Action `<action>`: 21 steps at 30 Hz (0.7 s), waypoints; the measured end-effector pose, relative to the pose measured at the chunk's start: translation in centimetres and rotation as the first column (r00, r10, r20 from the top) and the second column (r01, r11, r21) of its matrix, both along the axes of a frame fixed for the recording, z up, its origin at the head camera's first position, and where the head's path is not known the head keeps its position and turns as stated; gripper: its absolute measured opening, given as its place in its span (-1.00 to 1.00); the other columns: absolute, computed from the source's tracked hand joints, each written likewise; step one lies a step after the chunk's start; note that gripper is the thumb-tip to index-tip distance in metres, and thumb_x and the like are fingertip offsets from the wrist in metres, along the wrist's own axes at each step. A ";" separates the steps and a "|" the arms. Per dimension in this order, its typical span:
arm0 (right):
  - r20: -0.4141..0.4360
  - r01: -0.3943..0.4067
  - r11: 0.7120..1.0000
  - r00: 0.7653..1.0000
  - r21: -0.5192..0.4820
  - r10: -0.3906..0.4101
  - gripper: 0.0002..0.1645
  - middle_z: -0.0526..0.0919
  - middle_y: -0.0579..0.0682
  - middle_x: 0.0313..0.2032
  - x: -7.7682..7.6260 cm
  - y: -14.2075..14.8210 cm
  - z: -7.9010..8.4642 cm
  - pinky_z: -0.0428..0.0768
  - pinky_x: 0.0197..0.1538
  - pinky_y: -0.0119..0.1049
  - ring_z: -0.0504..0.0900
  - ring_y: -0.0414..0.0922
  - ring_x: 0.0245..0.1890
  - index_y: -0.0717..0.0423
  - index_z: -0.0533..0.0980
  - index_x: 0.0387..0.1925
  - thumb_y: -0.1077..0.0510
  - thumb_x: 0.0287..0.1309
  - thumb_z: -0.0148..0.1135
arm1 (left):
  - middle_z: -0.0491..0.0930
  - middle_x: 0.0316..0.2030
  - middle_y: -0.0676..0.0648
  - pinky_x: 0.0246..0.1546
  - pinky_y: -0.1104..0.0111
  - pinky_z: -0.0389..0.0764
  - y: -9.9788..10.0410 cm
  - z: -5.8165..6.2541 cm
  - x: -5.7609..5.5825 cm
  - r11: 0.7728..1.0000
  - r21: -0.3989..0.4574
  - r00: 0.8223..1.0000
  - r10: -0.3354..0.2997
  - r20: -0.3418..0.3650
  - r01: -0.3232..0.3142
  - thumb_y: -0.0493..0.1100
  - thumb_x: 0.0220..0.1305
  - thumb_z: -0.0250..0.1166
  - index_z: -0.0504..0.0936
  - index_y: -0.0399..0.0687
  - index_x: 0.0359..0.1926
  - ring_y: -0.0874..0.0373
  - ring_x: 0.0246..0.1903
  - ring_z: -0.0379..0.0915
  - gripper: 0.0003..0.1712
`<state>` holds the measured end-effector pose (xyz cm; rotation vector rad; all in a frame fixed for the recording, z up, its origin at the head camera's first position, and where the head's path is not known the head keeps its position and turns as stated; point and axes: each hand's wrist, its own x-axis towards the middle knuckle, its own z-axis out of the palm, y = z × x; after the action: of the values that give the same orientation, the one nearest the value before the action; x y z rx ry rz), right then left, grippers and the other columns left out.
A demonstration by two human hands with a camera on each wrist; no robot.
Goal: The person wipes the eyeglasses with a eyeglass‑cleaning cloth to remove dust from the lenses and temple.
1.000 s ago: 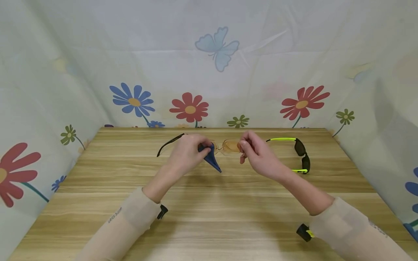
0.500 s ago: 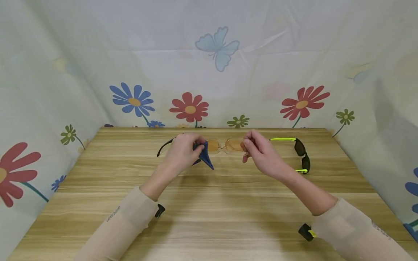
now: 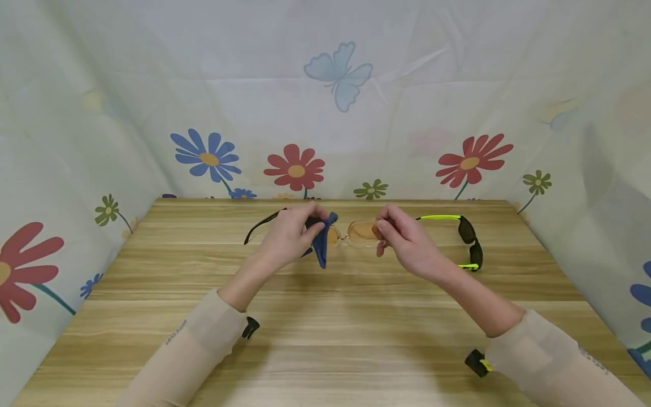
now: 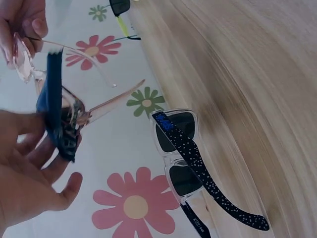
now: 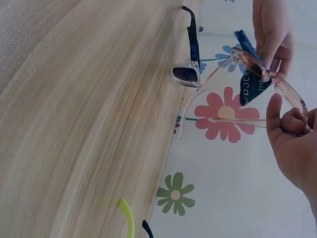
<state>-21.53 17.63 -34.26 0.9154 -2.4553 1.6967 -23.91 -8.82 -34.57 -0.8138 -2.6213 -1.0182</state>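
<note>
- Wooden worktop (image 3: 346, 350): below both hands.
- Amber-lensed glasses (image 3: 362, 229): held above the worktop, right end clamped in the right hand (image 3: 409, 243).
- Blue cloth (image 3: 320, 249): clamped in the left hand (image 3: 287, 237), against their left side.
- Flowered curtain (image 3: 244, 102): far.

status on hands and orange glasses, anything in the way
Left hand pinching cloth at one lens; right hand holding orange glasses. Nothing seen blocking; speckled pair, yellow pair on table.

Amber glasses (image 3: 360, 230) partly hidden by blue cloth (image 3: 320, 246), sleeve lettering (image 3: 176, 332) illegible
</note>
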 end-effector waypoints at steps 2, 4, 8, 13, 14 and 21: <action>-0.001 -0.007 1.000 1.000 0.002 0.007 -0.79 0.38 0.22 -0.35 0.0 0.0 0.0 0.69 -0.27 0.00 0.47 0.10 -0.39 0.30 0.33 -0.17 0.23 0.63 -0.14 | 0.71 -0.15 -0.03 -0.29 0.27 0.55 -0.1 0.1 0.1 1.000 -0.006 0.998 -0.026 0.060 0.026 -0.23 0.48 0.27 0.62 -0.11 -0.02 0.12 -0.29 0.62 -0.88; -0.006 -0.013 1.000 1.000 0.003 0.013 -0.80 0.38 0.22 -0.35 0.0 0.0 0.1 0.69 -0.27 -0.03 0.47 0.09 -0.40 0.30 0.33 -0.17 0.24 0.63 -0.14 | 0.70 -0.15 -0.01 -0.31 0.26 0.51 -0.1 0.1 0.2 0.999 -0.003 0.992 -0.051 0.114 0.051 -0.22 0.48 0.28 0.62 -0.07 -0.03 0.12 -0.29 0.59 -0.89; -0.029 -0.003 1.000 1.000 0.013 0.004 -0.81 0.39 0.23 -0.36 0.1 0.1 0.1 0.69 -0.29 -0.11 0.49 0.08 -0.42 0.29 0.35 -0.17 0.25 0.62 -0.12 | 0.68 -0.17 0.02 -0.26 0.25 0.52 -0.4 0.2 0.2 0.996 0.025 0.978 -0.094 0.187 0.091 -0.21 0.49 0.28 0.62 -0.04 -0.05 0.14 -0.22 0.58 -0.91; -0.113 0.077 0.992 0.991 0.102 -0.065 -0.84 0.45 0.14 -0.40 -0.1 0.5 0.1 0.60 -0.40 -0.22 0.55 0.03 -0.50 0.21 0.42 -0.17 0.22 0.60 -0.03 | 0.68 -0.19 0.02 -0.24 0.23 0.56 -0.6 0.3 0.2 0.988 0.090 0.958 -0.146 0.248 0.127 -0.23 0.49 0.27 0.62 -0.05 -0.06 0.13 -0.20 0.58 -0.92; -0.133 0.094 0.988 0.988 0.125 -0.077 -0.84 0.45 0.09 -0.41 -0.1 0.6 0.1 0.56 -0.44 -0.24 0.55 0.02 -0.52 0.18 0.43 -0.18 0.21 0.59 -0.02 | 0.68 -0.19 0.02 -0.23 0.23 0.57 -0.6 0.3 0.2 0.986 0.102 0.954 -0.156 0.257 0.133 -0.23 0.48 0.27 0.62 -0.06 -0.06 0.12 -0.20 0.58 -0.92; -0.163 0.135 0.971 0.981 0.197 -0.103 -0.82 0.49 0.01 -0.41 -0.3 1.2 -0.1 0.46 -0.50 -0.25 0.48 -0.07 -0.56 0.13 0.47 -0.19 0.18 0.60 -0.01 | 0.70 -0.21 -0.01 -0.21 0.21 0.63 -0.7 0.4 0.4 0.975 0.165 0.938 -0.191 0.289 0.148 -0.26 0.48 0.27 0.64 -0.12 -0.04 0.11 -0.24 0.61 -0.90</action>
<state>-21.88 18.85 -34.39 0.8572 -2.5602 1.3022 -23.54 -9.52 -34.15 -0.9283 -2.7191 -1.4661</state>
